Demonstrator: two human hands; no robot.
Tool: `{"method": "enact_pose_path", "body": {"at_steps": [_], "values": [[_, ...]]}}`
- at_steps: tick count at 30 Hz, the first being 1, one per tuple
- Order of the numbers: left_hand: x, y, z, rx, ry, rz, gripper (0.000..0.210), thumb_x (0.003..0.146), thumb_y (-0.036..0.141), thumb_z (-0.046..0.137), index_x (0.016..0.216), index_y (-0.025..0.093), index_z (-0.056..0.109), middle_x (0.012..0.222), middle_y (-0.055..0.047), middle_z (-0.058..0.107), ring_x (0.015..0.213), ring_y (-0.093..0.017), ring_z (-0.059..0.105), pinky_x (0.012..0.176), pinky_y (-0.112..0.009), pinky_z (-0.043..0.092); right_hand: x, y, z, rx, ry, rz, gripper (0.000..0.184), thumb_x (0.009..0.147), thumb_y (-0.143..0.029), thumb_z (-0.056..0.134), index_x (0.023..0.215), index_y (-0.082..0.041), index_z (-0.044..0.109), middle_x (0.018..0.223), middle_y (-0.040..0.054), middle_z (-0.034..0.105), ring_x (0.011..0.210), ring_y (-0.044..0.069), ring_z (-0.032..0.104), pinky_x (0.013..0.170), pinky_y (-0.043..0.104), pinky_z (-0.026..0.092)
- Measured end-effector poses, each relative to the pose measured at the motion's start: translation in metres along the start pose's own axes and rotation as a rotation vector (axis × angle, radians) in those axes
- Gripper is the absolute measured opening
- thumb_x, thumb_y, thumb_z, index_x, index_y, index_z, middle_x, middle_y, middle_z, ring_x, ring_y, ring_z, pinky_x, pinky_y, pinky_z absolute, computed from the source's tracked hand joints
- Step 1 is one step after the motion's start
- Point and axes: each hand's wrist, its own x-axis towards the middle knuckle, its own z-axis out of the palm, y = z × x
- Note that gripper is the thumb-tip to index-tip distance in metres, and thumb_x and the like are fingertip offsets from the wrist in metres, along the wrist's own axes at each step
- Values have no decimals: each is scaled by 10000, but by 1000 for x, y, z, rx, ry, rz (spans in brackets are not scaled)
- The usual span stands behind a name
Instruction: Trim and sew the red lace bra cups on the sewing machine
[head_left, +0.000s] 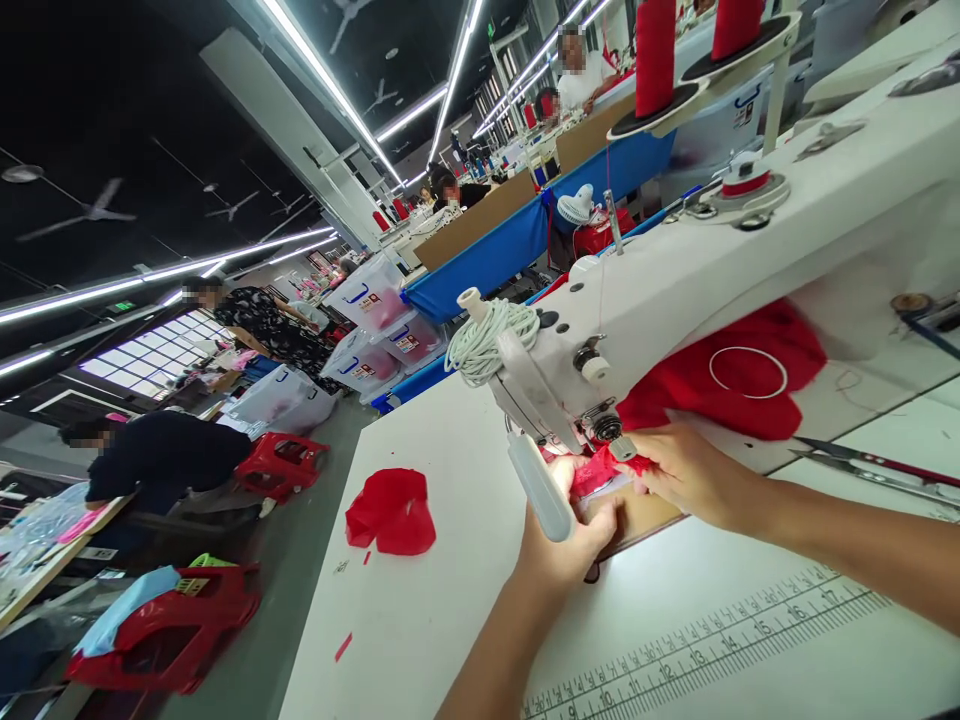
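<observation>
A piece of red fabric lies under the head of a white sewing machine. My right hand pinches the fabric's right side close to the needle area. On the other side, my left hand curls around the fabric's left edge, its thumb bent toward the brown plate. A grey lever-like part of the machine hides some of the left fingers. Behind the right hand, more red cloth is spread beneath the machine arm, with a thin white ring on it.
Scissors lie at the right. A loose red piece and small scraps rest on the white table. A printed ruler runs along the front. Pale cord hangs on the machine. People work beyond, near red stools.
</observation>
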Motion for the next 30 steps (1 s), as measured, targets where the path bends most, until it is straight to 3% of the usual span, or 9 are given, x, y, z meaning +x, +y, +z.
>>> {"method": "enact_pose_path", "body": {"at_steps": [3, 5, 8, 11, 13, 16, 19, 26, 30], "values": [[2, -1, 3, 70, 60, 86, 134, 806, 307, 622, 775, 179, 599, 756, -15, 583, 722, -161, 549, 683, -296, 474, 0, -1, -1, -8, 13, -36, 226, 805, -101, 391, 635, -222, 303, 545, -40, 465, 479, 104, 426, 459, 208, 311], [4, -2, 1, 53, 71, 115, 235, 865, 335, 540, 695, 179, 584, 726, -21, 568, 734, -170, 543, 704, -306, 465, 0, 0, 0, -32, 17, -62, 218, 841, -130, 428, 656, -216, 351, 580, -33, 483, 502, 109, 443, 475, 210, 326], [8, -3, -6, -17, 33, 96, 265, 881, 316, 481, 688, 178, 599, 729, -33, 587, 753, -177, 559, 725, -309, 471, -1, 1, 1, -98, 33, -94, 133, 796, -81, 461, 742, -202, 448, 671, -9, 538, 565, 124, 487, 517, 220, 346], [9, 0, -11, -31, 22, 76, 259, 867, 313, 470, 684, 182, 600, 729, -41, 604, 767, -181, 590, 733, -312, 493, -3, 3, 2, -181, 72, -106, 182, 744, -23, 427, 729, -203, 446, 662, -6, 520, 546, 128, 457, 508, 235, 303], [8, 2, -13, -81, -62, -32, 224, 856, 355, 488, 764, 190, 608, 629, -14, 577, 636, -174, 612, 589, -294, 513, -4, 2, 2, -224, 112, -120, 189, 748, -26, 411, 711, -210, 428, 636, -11, 490, 520, 131, 420, 499, 247, 272], [4, 4, -14, -156, -205, -200, 231, 786, 395, 588, 903, 196, 589, 473, 65, 472, 360, -148, 518, 330, -243, 412, -3, -1, -1, -242, 148, -150, 191, 777, -34, 397, 721, -216, 416, 633, -14, 479, 517, 133, 413, 501, 247, 280], [3, 2, -10, -169, -202, -224, 264, 739, 383, 648, 899, 187, 575, 524, 69, 492, 310, -113, 468, 283, -224, 373, -1, -5, -4, -226, 150, -167, 200, 789, -25, 389, 734, -217, 407, 634, -20, 479, 522, 127, 426, 505, 233, 314], [6, -5, 1, 109, 102, 122, 166, 775, 231, 581, 621, 188, 537, 611, 15, 498, 579, -126, 507, 543, -252, 449, -2, -4, -4, -194, 129, -180, 235, 757, 16, 353, 742, -211, 415, 643, -20, 473, 535, 124, 412, 503, 234, 314], [-2, -4, -7, 322, 70, 364, 210, 848, 191, 460, 679, 192, 585, 709, -30, 572, 689, -171, 534, 645, -301, 447, -7, 0, -8, -157, 42, -231, 247, 778, 23, 380, 799, -194, 496, 722, 8, 543, 620, 139, 488, 553, 236, 372]]}}
